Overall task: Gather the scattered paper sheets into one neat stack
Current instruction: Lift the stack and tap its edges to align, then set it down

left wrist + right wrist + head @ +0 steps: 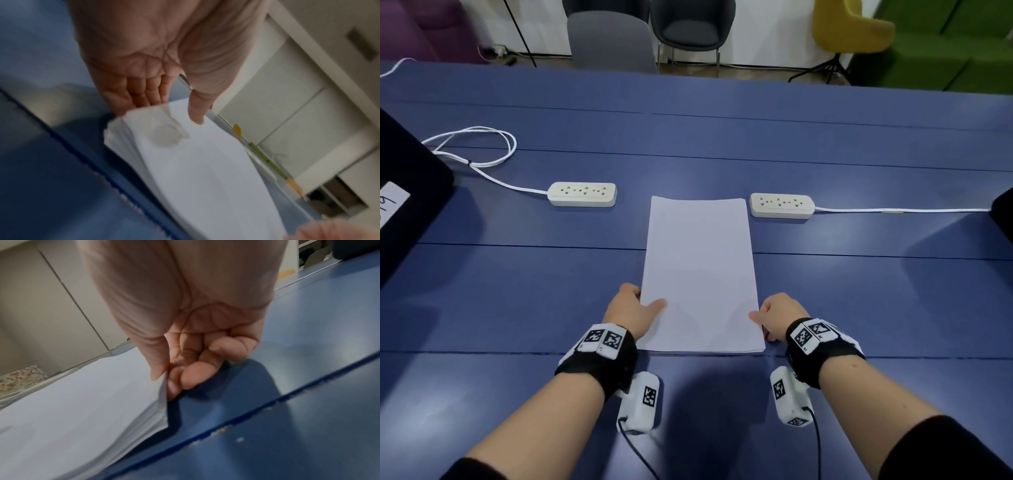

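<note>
Overhead, head view: paper stack [700,274] lies squared on the blue table [517,291], between two power strips [582,194]. Left hand [631,311] grips its left edge, thumb on top; right hand [779,315] grips the right edge. Left wrist view: thumb [196,107] presses the top sheet, fingers [131,97] go under the stack's corner. Right wrist view: thumb [156,363] and curled fingers [191,374] pinch the sheets' edge, lifted slightly off the table.

Even indoor light, blurred wrist views
</note>
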